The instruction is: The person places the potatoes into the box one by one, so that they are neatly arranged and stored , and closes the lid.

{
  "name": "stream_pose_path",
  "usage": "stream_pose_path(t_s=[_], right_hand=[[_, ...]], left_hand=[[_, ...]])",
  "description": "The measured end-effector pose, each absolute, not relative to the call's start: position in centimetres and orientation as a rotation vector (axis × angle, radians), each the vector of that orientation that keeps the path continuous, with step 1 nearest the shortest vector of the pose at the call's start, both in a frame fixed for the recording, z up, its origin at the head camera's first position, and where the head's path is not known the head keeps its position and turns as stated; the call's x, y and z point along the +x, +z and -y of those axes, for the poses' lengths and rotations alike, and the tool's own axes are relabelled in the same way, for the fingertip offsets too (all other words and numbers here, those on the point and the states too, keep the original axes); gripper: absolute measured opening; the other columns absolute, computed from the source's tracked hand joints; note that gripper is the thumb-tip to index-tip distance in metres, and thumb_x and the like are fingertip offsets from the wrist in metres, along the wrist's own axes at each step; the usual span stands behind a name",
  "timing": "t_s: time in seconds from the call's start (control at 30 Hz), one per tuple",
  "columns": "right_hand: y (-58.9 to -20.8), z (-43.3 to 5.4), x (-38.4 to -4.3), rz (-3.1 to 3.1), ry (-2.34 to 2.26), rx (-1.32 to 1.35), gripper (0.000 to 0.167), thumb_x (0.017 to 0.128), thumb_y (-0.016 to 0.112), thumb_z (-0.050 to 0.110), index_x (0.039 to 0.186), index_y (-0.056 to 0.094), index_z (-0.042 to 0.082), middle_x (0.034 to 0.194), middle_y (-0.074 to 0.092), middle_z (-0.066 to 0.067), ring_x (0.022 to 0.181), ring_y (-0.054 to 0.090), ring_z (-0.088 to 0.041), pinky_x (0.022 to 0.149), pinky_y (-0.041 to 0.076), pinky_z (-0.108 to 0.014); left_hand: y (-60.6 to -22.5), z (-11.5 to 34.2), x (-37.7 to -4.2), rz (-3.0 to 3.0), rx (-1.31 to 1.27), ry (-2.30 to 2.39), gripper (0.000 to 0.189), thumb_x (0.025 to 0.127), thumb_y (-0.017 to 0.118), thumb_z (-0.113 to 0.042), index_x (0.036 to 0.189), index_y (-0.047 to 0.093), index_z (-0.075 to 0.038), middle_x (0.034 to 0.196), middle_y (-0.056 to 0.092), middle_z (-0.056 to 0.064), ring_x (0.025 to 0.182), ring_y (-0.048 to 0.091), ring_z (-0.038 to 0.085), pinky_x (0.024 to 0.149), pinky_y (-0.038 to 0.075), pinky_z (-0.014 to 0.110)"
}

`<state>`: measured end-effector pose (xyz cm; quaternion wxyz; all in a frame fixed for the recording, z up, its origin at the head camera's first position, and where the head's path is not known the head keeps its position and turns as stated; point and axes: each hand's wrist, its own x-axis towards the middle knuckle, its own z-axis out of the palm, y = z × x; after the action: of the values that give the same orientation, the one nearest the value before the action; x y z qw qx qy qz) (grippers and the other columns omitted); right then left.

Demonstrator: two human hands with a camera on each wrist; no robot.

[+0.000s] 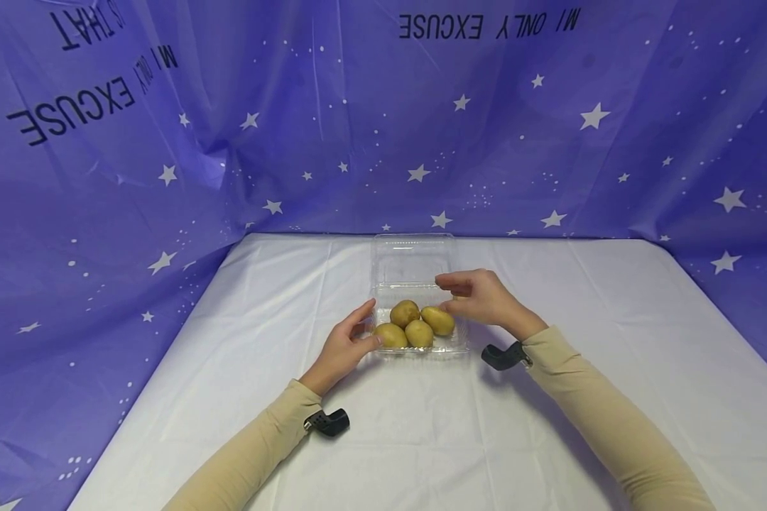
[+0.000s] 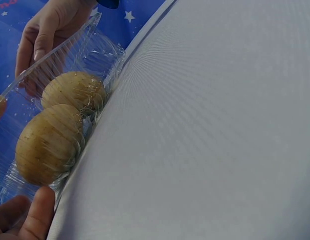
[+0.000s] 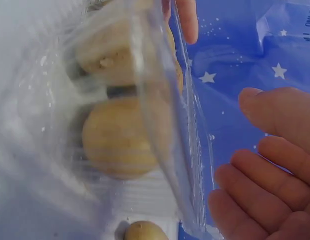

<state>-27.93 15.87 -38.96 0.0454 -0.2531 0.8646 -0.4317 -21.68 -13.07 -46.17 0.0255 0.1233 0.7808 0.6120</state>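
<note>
A clear plastic clamshell container (image 1: pixel 458 345) lies with its lid (image 1: pixel 414 264) folded back, on a white-covered table. Several potatoes (image 1: pixel 438 321) sit in its base. My left hand (image 1: pixel 341 350) is at the container's left side, thumb by the front left corner and fingers stretched along that side. In the left wrist view the thumb tip appears against the clear wall below a potato (image 2: pixel 50 145). Over the container's right edge hovers my right hand (image 1: pixel 482 294), fingers loosely bent, thumb apart. The right wrist view shows nothing between its fingers (image 3: pixel 274 180).
White cloth (image 1: pixel 613 319) covers the table. A purple-blue curtain (image 1: pixel 358 142) with white stars and lettering hangs behind and beside it. Dark camera mounts are strapped to the left wrist (image 1: pixel 329 422) and the right wrist (image 1: pixel 503 356).
</note>
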Motion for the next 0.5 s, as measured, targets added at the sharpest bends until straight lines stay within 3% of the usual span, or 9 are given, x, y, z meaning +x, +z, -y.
stream_pose_path(t_s=[0.5], right_hand=[[-38.7,-19.3,-29.9,-2.771,-1.333,-0.675,0.045,0.088,0.075,0.007,0.129,0.065,-0.01,0.129,0.067,-0.028,0.119,0.066,-0.044,0.101,0.055,-0.041]], left_hand=[[-46.3,13.2,-21.8,-2.413,0.384,1.878,0.074,0.089,0.068,-0.008,0.157,0.039,-0.006,0.16,0.041,0.021,0.133,0.054,0.044,0.104,0.049,0.042]])
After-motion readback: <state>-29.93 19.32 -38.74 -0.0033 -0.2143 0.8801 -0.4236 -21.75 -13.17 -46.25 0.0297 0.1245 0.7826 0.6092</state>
